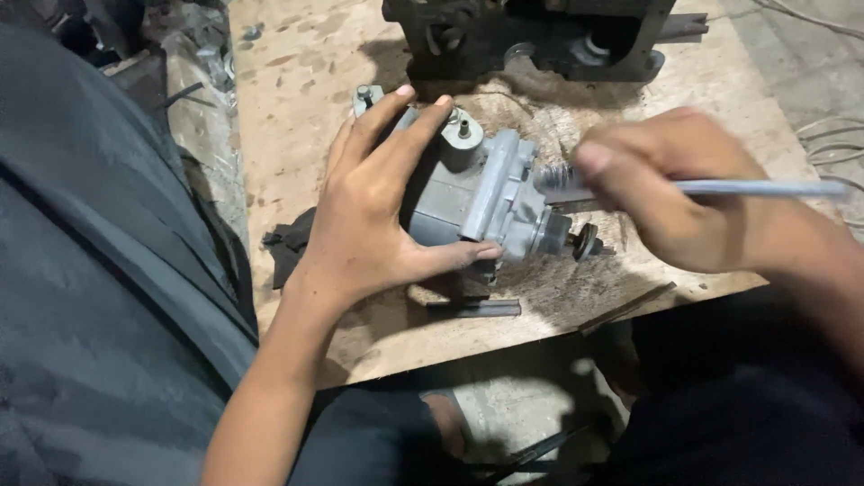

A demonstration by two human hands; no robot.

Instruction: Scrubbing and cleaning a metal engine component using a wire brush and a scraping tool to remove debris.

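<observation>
A grey metal pump-like part (490, 193) with a shaft and nut at its right end lies on a worn wooden board (297, 99). My left hand (373, 202) rests over its left side, fingers spread on top and thumb under its front edge. My right hand (684, 193) is closed around a thin light-coloured tool (765, 188) whose handle sticks out to the right. The tool's working end meets the part near its upper right and is partly hidden by my fingers.
A dark heavy metal fixture (540, 36) stands at the board's far edge. A flat metal strip (477, 308) and a thin wooden sliver (625, 309) lie near the front edge. A black rag (286, 247) lies at the left. Concrete floor (504, 405) shows below.
</observation>
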